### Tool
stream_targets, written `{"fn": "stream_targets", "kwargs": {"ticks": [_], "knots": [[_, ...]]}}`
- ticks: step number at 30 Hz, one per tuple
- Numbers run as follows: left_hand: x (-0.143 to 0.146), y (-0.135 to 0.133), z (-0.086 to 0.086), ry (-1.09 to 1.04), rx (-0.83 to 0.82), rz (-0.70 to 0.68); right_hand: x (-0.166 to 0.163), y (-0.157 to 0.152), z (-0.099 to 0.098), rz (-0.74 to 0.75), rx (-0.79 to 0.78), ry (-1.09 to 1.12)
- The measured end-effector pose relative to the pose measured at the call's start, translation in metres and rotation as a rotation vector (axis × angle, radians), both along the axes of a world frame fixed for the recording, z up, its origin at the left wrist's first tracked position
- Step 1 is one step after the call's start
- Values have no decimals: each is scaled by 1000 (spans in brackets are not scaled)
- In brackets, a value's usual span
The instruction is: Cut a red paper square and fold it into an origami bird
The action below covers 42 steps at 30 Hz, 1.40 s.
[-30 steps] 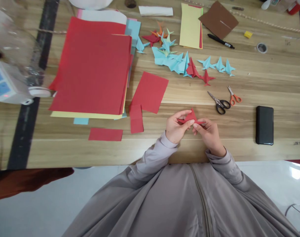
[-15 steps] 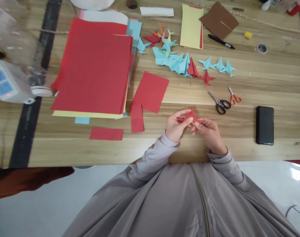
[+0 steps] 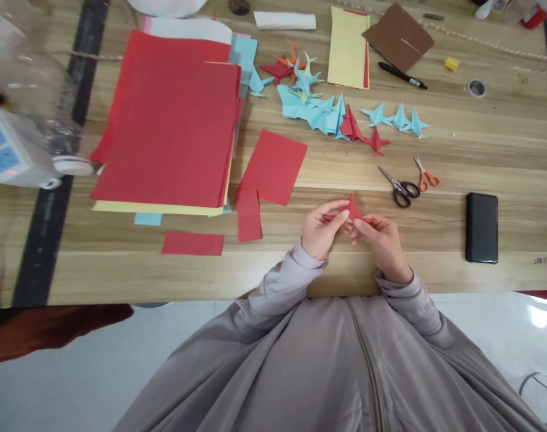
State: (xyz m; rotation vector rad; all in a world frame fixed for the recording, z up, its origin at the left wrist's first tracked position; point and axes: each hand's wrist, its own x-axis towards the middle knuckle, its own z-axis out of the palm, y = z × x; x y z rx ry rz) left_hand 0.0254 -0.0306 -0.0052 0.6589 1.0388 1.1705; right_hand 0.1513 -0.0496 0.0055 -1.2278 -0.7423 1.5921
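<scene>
Close to the table's front edge, both hands pinch a small red folded paper crane point(image 3: 354, 207). My left hand point(image 3: 322, 231) is closed on its left side, thumb on top. On the right, my right hand point(image 3: 384, 243) grips the lower right part between thumb and fingers. One pointed tip sticks up between the hands; part of the paper is hidden by the fingers. Beyond the hands lie finished cranes: a red crane point(image 3: 378, 142), a blue crane point(image 3: 416, 123) and a cluster of blue ones point(image 3: 316, 112).
Black-handled scissors point(image 3: 405, 193) and orange-handled scissors point(image 3: 429, 174) lie right of the hands, near a black case point(image 3: 481, 228). Leftward are a red paper square point(image 3: 273, 168), red strips point(image 3: 192, 243) and a large paper stack point(image 3: 174, 132). A pen point(image 3: 402, 75) lies farther back.
The thumbs and fingers have shifted slightly on the red paper, and its upright tip looks a little different. The whole view has drifted slightly; other things stay in place.
</scene>
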Motion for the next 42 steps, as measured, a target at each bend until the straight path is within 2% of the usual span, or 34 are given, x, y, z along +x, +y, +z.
{"fn": "stream_targets", "kwargs": {"ticks": [7, 12, 18, 24, 27, 35, 38, 42], "knots": [[-2, -2, -1, 119, 83, -18, 4, -1, -2, 43, 91, -184], [-4, -2, 0, -4, 27, -21, 5, -2, -1, 59, 145, -224], [-5, 3, 3, -157, -60, 57, 4, -1, 3, -82, 196, -287], [-8, 7, 3, -281, -177, -98, 5, 0, 8, -117, 202, -408], [-10, 7, 3, -330, -216, -126, 5, 0, 8, -102, 206, -414], [-7, 3, 6, -229, -136, -91, 10, 1, 3, 39, 170, -489], [-4, 1, 2, -113, -36, -104, 11, 1, 5, 114, 182, -602], [-4, 0, -1, 43, 16, -128, 10, 3, 9, 102, 240, -661]]}}
